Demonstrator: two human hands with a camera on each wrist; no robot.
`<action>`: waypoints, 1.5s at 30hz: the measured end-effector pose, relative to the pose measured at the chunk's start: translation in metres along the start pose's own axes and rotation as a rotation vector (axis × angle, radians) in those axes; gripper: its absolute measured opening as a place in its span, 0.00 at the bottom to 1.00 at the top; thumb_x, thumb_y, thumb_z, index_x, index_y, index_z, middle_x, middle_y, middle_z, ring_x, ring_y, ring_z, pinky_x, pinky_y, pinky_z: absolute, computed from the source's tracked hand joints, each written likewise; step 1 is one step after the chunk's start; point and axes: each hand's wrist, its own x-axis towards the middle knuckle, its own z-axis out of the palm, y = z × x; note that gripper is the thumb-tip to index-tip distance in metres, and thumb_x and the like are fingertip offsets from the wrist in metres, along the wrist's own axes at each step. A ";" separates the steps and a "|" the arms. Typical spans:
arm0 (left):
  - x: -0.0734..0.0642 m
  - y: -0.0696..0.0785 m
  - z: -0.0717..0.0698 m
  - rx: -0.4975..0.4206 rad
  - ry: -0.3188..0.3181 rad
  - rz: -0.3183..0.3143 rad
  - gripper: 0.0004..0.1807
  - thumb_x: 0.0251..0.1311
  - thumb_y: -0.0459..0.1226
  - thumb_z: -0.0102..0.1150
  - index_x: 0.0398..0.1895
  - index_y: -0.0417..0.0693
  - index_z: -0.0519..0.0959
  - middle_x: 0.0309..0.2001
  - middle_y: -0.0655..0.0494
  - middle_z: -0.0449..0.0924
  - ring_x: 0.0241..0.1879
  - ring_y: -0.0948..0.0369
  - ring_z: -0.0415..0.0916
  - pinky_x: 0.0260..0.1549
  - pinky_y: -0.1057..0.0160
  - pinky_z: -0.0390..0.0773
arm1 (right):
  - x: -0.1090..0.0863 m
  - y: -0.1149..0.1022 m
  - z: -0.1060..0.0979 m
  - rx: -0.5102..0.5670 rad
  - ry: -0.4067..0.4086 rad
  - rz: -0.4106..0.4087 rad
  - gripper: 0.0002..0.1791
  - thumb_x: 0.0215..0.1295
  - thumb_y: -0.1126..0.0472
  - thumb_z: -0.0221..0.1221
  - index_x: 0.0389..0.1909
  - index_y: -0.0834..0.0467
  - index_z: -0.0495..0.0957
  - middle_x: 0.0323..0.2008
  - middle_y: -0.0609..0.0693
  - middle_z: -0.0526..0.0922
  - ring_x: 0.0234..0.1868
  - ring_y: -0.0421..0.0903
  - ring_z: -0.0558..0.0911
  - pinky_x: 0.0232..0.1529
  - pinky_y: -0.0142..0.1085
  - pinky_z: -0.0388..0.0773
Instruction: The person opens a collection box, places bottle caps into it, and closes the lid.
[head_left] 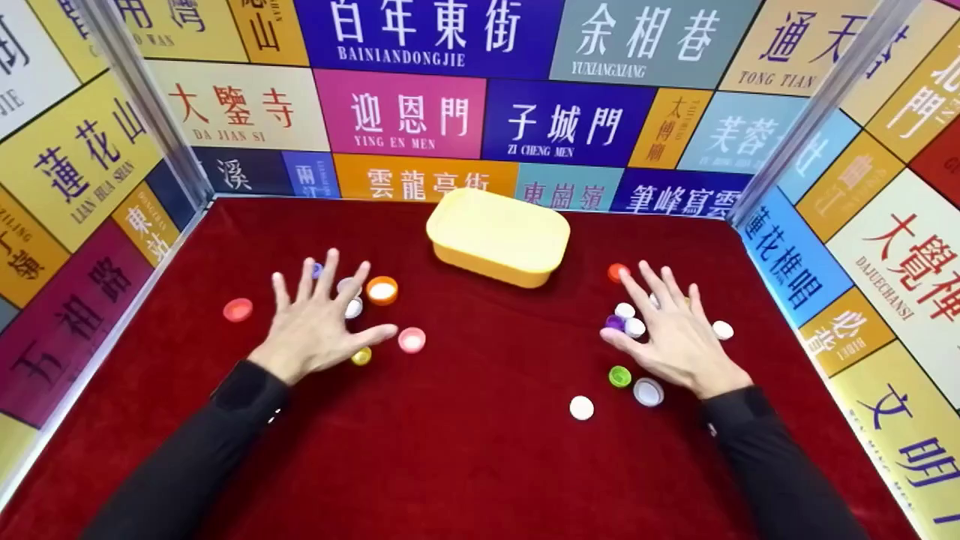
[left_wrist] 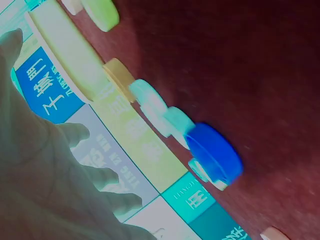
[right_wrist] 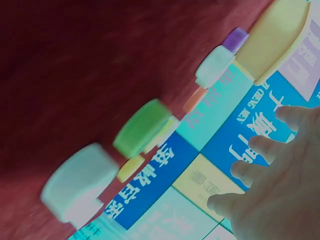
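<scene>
My left hand [head_left: 319,326] hovers palm down with fingers spread over a loose group of bottle caps. Around it lie a red cap [head_left: 238,310], an orange cap [head_left: 382,291], a pink cap [head_left: 412,340] and a yellow cap [head_left: 361,356]; others are partly hidden below the fingers. On the other side my right hand [head_left: 679,337], fingers likewise spread, is above a second group. Near its thumb are a purple cap [head_left: 614,323] and white caps [head_left: 634,328]; a red-orange cap [head_left: 618,272] is by the index fingertip. Neither hand holds anything. In the right wrist view a green cap [right_wrist: 142,129] stands out.
A yellow plastic box [head_left: 499,236] sits at the back middle of the red cloth [head_left: 465,420]. Closer to me are a green cap [head_left: 619,376], a wide white cap [head_left: 648,391] and a small white cap [head_left: 581,408]. Panels with printed signs [head_left: 405,112] wall the back and sides.
</scene>
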 end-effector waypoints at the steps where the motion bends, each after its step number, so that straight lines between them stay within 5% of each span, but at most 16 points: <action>1: 0.003 0.003 0.000 -0.005 0.002 0.004 0.66 0.66 0.88 0.48 0.99 0.67 0.49 0.99 0.39 0.34 0.95 0.26 0.34 0.85 0.12 0.26 | 0.002 -0.002 0.000 0.003 0.000 -0.002 0.56 0.79 0.25 0.63 0.98 0.40 0.52 0.98 0.58 0.49 0.97 0.72 0.45 0.89 0.83 0.41; 11: 0.034 0.034 0.001 -0.112 0.007 -0.002 0.63 0.69 0.86 0.48 0.99 0.70 0.48 0.99 0.40 0.36 0.96 0.27 0.38 0.87 0.14 0.28 | 0.034 -0.034 0.008 0.059 0.008 0.003 0.53 0.83 0.24 0.58 0.98 0.42 0.52 0.97 0.59 0.54 0.97 0.70 0.50 0.92 0.78 0.47; 17: 0.055 0.053 0.001 -0.206 -0.008 -0.028 0.62 0.71 0.83 0.49 1.00 0.68 0.48 0.99 0.40 0.39 0.96 0.29 0.41 0.89 0.17 0.30 | 0.053 -0.050 0.012 0.183 0.015 0.061 0.51 0.87 0.27 0.55 0.98 0.45 0.52 0.96 0.60 0.56 0.95 0.69 0.58 0.90 0.73 0.60; 24: 0.081 0.070 0.004 -0.294 0.018 -0.061 0.59 0.75 0.78 0.54 0.99 0.60 0.52 0.97 0.37 0.48 0.93 0.30 0.54 0.91 0.19 0.43 | 0.078 -0.062 0.019 0.319 0.056 0.137 0.46 0.90 0.37 0.58 0.96 0.55 0.58 0.89 0.67 0.66 0.90 0.68 0.66 0.91 0.66 0.64; 31: 0.101 0.084 0.008 -0.372 0.052 -0.107 0.55 0.79 0.71 0.58 0.98 0.54 0.55 0.93 0.35 0.58 0.88 0.32 0.66 0.87 0.24 0.64 | 0.097 -0.069 0.025 0.409 0.105 0.247 0.41 0.90 0.46 0.60 0.90 0.67 0.64 0.77 0.72 0.78 0.72 0.69 0.86 0.78 0.61 0.81; 35: 0.112 0.089 0.010 -0.419 0.062 -0.125 0.54 0.81 0.68 0.59 0.97 0.51 0.56 0.91 0.34 0.61 0.86 0.35 0.70 0.84 0.30 0.73 | 0.107 -0.072 0.027 0.455 0.106 0.314 0.39 0.89 0.48 0.60 0.87 0.69 0.68 0.74 0.72 0.82 0.70 0.67 0.88 0.77 0.59 0.83; 45: 0.130 0.094 0.013 -0.496 0.097 -0.144 0.49 0.84 0.60 0.58 0.94 0.42 0.60 0.85 0.32 0.69 0.82 0.37 0.74 0.83 0.36 0.75 | 0.126 -0.083 0.031 0.732 0.099 0.436 0.36 0.86 0.53 0.63 0.82 0.73 0.72 0.62 0.72 0.90 0.48 0.60 0.99 0.49 0.38 0.96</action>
